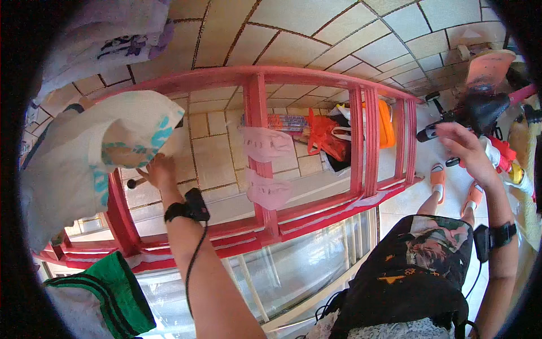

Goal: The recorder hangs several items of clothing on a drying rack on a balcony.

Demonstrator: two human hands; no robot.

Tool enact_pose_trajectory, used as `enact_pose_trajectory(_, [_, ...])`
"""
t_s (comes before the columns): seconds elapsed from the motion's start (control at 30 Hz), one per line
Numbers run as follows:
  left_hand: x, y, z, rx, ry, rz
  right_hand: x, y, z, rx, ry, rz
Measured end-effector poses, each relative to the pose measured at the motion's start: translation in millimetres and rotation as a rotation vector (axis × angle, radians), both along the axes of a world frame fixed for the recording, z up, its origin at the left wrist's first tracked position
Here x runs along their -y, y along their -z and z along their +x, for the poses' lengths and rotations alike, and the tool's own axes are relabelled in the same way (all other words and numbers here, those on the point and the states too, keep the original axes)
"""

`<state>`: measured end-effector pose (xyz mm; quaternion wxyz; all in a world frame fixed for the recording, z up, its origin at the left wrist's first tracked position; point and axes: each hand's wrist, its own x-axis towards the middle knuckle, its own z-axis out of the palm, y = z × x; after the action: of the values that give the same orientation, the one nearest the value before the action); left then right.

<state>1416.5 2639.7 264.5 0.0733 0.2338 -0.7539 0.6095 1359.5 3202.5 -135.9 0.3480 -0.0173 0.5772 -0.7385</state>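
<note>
My left hand (160, 171) reaches in at the left, with at least two fingers apart. It meets the lower edge of a white cloth garment (63, 169) with teal print. The cloth overlaps its fingertips, so whether they pinch the fabric is unclear. A dark round knob (132, 183) shows just beyond the fingers. Behind the left hand stretches a red ladder-like frame (254, 101). On the right, my right hand (461, 146) is raised with nothing in it, the fingers slightly curled and apart. Both wrists wear black strapped devices.
Pale pink cloth (269, 144) is wrapped around one crossbar. Beyond the frame lie a red plastic bag (324, 135) and an orange case (384, 125). A green-trimmed garment (123, 292) hangs at lower left. A ride-on toy or bicycle (482, 106) stands at right, near my orange slippers (438, 182).
</note>
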Motion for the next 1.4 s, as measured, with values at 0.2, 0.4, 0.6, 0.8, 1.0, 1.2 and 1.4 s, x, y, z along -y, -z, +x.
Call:
enact_pose_trajectory(0.2, [-15.8, -13.7, 4.8, 0.106, -0.363, 0.112, 76.4, -64.5, -36.6, -0.531, -0.216, -0.127])
enact_pose_trajectory(0.4, [16.5, -48.9, 14.1, 0.351, -0.242, 0.22, 203.0, -138.1, -62.5, -1.107, -0.232, -0.108])
enact_pose_trajectory(0.6, [8.7, -42.5, 3.3, 0.562, -0.412, 0.208, 338.1, -151.1, -68.0, -1.57, -0.108, 0.017])
enact_pose_trajectory(0.8, [14.0, -7.8, 52.5, 0.235, -0.399, 0.508, 352.9, -187.3, -49.1, -1.492, -0.364, 0.317])
enact_pose_trajectory(1.0, [11.6, 61.7, 104.5, -0.586, -0.185, 1.331, 348.9, -167.1, -56.7, -1.585, -0.171, 0.463])
enact_pose_trajectory(1.2, [2.0, 108.8, 125.6, -0.973, -0.223, 1.786, 335.4, -178.4, -63.3, -1.575, -0.155, 0.473])
enact_pose_trajectory(1.4, [21.3, 72.5, 108.7, -1.054, -0.118, 1.755, 345.7, -168.6, -56.8, -1.552, -0.251, 0.411])
